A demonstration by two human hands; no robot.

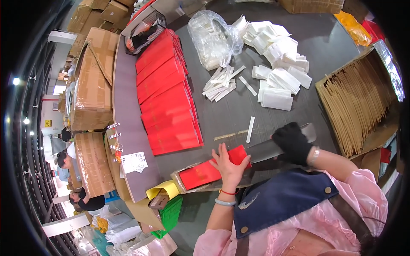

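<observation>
Left hand (230, 166): fingers and thumb spread apart, laid over a red packet (198, 174). The packet lies at the near edge of the table (222, 121), on a brown base, its long side running from 8 to 2 o'clock; the hand covers part of it.

Right hand (292, 141): at 2 o'clock from the left, in a black glove, fingers bent over a dark grey strip (265, 150). Cannot tell whether the fingers are clamped on it.

Outward, clock directions taken from the left hand: a single white slip (250, 129) at 1 o'clock, near. Loose white slips (220, 85) at 12, with a clear plastic bag (213, 38) beyond them. Heap of white cards (279, 81) at 1. Overlapping row of red envelopes (168, 106) at 11; wire basket (145, 34) past its far end. Carton of upright brown sheets (358, 106) at 2, beyond the glove. Printed paper (133, 162) at 9. Green crate (171, 215) at 8, below the table edge.
</observation>
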